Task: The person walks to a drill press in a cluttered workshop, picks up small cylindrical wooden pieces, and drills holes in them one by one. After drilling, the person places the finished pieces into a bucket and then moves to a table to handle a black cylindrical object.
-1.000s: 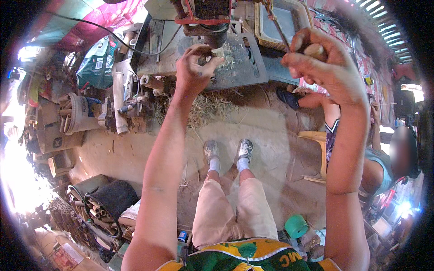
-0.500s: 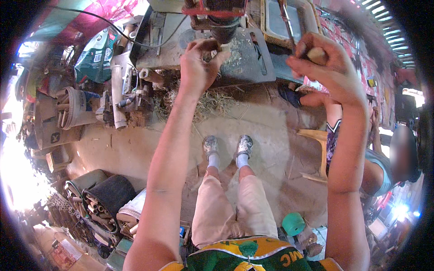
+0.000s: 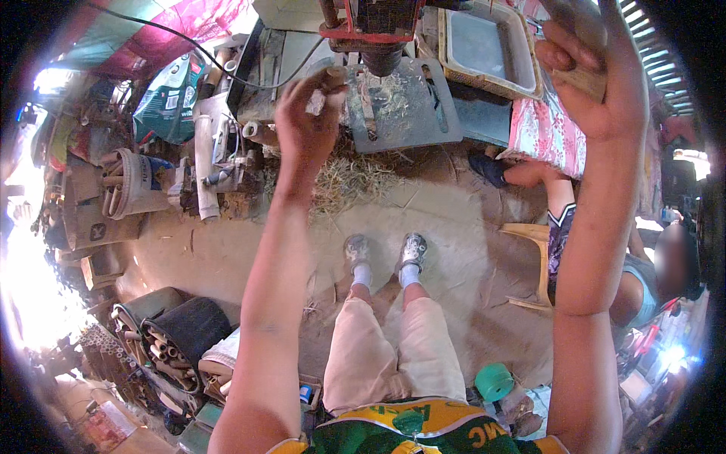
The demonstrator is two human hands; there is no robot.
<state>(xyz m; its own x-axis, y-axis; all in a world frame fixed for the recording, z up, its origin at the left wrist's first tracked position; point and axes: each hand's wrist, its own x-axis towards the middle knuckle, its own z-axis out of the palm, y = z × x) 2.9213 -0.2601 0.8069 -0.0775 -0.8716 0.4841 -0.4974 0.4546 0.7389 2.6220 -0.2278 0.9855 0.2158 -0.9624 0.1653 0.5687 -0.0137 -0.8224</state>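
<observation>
Drill press, red-collared and dark, stands over a grey metal table strewn with pale shavings; it is the largest thing in the work, and there is one of it. Since a second ago the right hand has ridden higher and nearer the upper edge of the view, its fingers wrapped shut around a wooden lever handle, which suggests that the lever is being worked. Over the same time the left hand has stayed at the near left edge of the table, just left of the chuck, and pinches a small pale workpiece between thumb and fingertips; what exactly the piece is, I cannot tell, since it is small and partly hidden by the fingers.

By count: one press, one table, one lever handle, one workpiece, two hands at work.

Around them are one cream tray beside the press, one wooden chair with a second person seated by it, the person's two grey shoes on the earth floor, and one small green cup.
</observation>
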